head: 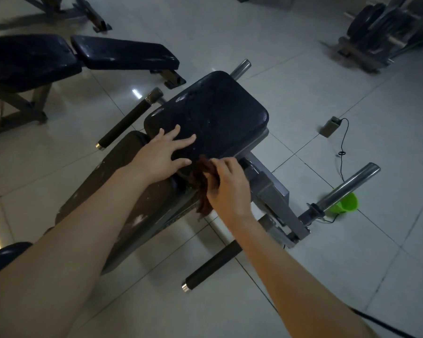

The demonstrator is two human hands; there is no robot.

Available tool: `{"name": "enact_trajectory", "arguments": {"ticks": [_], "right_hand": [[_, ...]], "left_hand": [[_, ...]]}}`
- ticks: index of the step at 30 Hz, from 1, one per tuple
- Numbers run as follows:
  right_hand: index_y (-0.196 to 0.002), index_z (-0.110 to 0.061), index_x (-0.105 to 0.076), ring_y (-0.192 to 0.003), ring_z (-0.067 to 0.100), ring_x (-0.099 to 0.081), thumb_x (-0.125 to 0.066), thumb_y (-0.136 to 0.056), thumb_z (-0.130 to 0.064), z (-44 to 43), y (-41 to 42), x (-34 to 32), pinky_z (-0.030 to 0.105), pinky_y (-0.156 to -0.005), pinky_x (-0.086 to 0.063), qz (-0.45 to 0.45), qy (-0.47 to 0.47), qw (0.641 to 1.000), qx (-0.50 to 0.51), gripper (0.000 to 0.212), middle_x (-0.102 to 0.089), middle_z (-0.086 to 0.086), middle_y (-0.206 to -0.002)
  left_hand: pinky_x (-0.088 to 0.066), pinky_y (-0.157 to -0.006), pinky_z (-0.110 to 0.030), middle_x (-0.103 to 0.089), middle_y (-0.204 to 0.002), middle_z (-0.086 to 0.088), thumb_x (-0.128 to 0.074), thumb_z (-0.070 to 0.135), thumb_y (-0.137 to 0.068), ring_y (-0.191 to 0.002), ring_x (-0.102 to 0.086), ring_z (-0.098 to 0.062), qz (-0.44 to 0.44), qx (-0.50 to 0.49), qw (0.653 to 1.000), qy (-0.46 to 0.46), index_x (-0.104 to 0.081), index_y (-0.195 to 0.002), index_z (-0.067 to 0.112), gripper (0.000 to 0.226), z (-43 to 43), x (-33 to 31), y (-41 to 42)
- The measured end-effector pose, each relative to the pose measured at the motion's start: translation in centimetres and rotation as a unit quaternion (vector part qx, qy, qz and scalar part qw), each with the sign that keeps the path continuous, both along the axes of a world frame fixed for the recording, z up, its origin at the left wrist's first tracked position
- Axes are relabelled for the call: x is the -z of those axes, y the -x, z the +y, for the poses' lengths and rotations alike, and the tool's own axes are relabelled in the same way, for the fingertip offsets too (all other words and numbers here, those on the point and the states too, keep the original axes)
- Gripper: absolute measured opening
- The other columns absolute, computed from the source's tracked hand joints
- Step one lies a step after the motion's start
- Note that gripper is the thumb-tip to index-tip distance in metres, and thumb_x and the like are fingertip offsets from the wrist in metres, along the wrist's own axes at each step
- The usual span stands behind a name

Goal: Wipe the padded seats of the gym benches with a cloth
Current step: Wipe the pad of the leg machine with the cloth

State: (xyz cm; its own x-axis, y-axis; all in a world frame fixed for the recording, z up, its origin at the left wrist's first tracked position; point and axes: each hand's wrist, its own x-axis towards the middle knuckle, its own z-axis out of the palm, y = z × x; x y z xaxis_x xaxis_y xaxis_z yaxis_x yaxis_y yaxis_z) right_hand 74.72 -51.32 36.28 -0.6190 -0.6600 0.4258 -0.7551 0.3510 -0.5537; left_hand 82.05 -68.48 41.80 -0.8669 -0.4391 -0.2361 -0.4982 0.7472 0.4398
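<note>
- Forearms nearest the lens, entering from 7 and 5 o'clock and converging on the middle of the view.
- Left hand, just left of centre: fingers straight and spread, palm flat on the near edge of the padded seat, holding nothing. Judged a bracing press, to steady the body or the pad during the wipe.
- Right hand, just below centre toward 5 o'clock: fingers curled round a bunched brown cloth. Cloth set against the seat's near right corner, loose end hanging over the gap beside the worn brown pad at 7 o'clock.
- Padded seat: dark, flecked with pale scuffs, spreading from centre toward 12 o'clock. Most of its surface beyond the cloth, so far half judged yet to be covered.
- Possible hindrances to a sweep: the braced left hand, lying across the near edge at 9 o'clock from the cloth; grey steel frame close beside the wiping hand at 4 o'clock.
- Surroundings: second bench at 10 o'clock, well apart; foam-covered handles at 10 and 6 o'clock; steel peg at 3 o'clock, with green cup behind it on the tiled floor; small box with black cable at 2 o'clock; rack of weight plates far off at 1 o'clock.
</note>
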Motion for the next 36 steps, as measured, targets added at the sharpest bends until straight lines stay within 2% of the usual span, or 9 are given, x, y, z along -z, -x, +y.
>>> {"name": "enact_trajectory", "arguments": {"ticks": [5,11,15,19,24,26,31,34,36], "right_hand": [[-0.123,-0.014,-0.062,-0.101,0.008,-0.044,-0.060,-0.093,-0.013,-0.4,6.4,-2.3,0.015,-0.089,-0.039,-0.082,0.020,0.980,0.181,0.030,-0.054,0.004,-0.116],[-0.128,-0.018,-0.058,-0.106,0.006,-0.043,-0.059,-0.096,-0.015,-1.8,6.1,-2.4,0.005,-0.080,-0.029,-0.147,0.091,0.950,0.259,0.032,-0.054,0.001,-0.119],[-0.121,-0.018,-0.062,-0.106,0.006,-0.040,-0.064,-0.093,-0.014,-2.5,3.8,-2.5,0.020,-0.092,-0.037,-0.032,0.048,0.987,0.147,0.028,-0.058,-0.001,-0.115],[-0.112,-0.014,-0.070,-0.099,0.016,-0.046,-0.070,-0.085,-0.006,-3.4,3.6,-1.7,0.026,-0.085,-0.042,0.084,-0.004,0.995,-0.043,0.029,-0.062,0.003,-0.108],[-0.112,-0.019,-0.071,-0.095,0.018,-0.046,-0.066,-0.088,-0.018,-5.0,8.5,-2.8,0.030,-0.082,-0.034,0.156,-0.057,0.986,-0.025,0.024,-0.061,0.003,-0.104],[-0.111,-0.019,-0.071,-0.096,0.019,-0.046,-0.066,-0.088,-0.018,-6.6,10.6,-4.0,0.029,-0.082,-0.028,0.136,-0.074,0.987,0.032,0.024,-0.060,0.003,-0.103],[-0.123,-0.018,-0.066,-0.108,0.020,-0.041,-0.056,-0.096,-0.016,-9.6,17.2,-7.5,0.024,-0.091,-0.028,-0.030,-0.051,0.977,0.204,0.030,-0.054,0.005,-0.111],[-0.126,-0.015,-0.064,-0.111,0.018,-0.042,-0.054,-0.098,-0.020,-10.3,18.1,-8.2,0.023,-0.091,-0.036,-0.065,-0.046,0.979,0.186,0.029,-0.055,0.006,-0.114],[-0.123,-0.017,-0.064,-0.105,0.011,-0.041,-0.057,-0.098,-0.024,-9.8,15.9,-7.6,0.014,-0.083,-0.032,-0.047,-0.045,0.988,0.136,0.028,-0.056,0.004,-0.112]], "left_hand": [[-0.011,-0.121,-0.048,0.002,-0.164,0.007,-0.053,0.038,-0.099,-0.150,0.007,-0.026,0.005,0.004,1.000,-0.010,-0.021,-0.150,0.047,0.062,0.3,0.1,-0.3],[-0.011,-0.120,-0.047,0.006,-0.164,0.008,-0.051,0.033,-0.100,-0.149,0.012,-0.024,0.004,0.002,1.000,-0.028,-0.019,-0.152,0.045,0.062,0.6,0.3,-0.3],[-0.013,-0.120,-0.045,0.006,-0.163,0.011,-0.053,0.034,-0.099,-0.149,0.012,-0.022,0.006,0.007,0.999,-0.038,-0.021,-0.150,0.047,0.062,0.0,0.3,-0.3],[-0.019,-0.119,-0.044,0.001,-0.163,0.013,-0.057,0.032,-0.097,-0.150,0.009,-0.019,0.031,0.000,0.999,-0.036,-0.036,-0.146,0.047,0.055,-0.2,0.7,-0.2],[-0.022,-0.118,-0.037,0.005,-0.159,0.021,-0.055,0.039,-0.097,-0.148,0.013,-0.009,0.059,-0.009,0.996,-0.070,-0.028,-0.147,0.049,0.058,0.1,0.8,-0.7],[-0.026,-0.116,-0.033,0.006,-0.158,0.025,-0.055,0.042,-0.096,-0.147,0.014,-0.006,0.059,-0.012,0.995,-0.076,-0.025,-0.146,0.053,0.059,-0.2,0.7,-0.7],[-0.033,-0.112,-0.029,0.008,-0.155,0.030,-0.055,0.041,-0.096,-0.146,0.017,-0.002,0.060,-0.011,0.995,-0.076,-0.023,-0.144,0.057,0.060,-0.5,0.5,-0.6],[-0.034,-0.111,-0.026,0.010,-0.154,0.030,-0.055,0.041,-0.096,-0.144,0.019,-0.002,0.051,-0.010,0.996,-0.076,-0.022,-0.143,0.057,0.060,-0.6,0.3,-0.3],[-0.031,-0.112,-0.026,0.011,-0.154,0.030,-0.054,0.041,-0.096,-0.144,0.019,-0.003,0.040,-0.007,0.997,-0.071,-0.021,-0.144,0.056,0.060,-0.6,0.0,-0.3]]}}
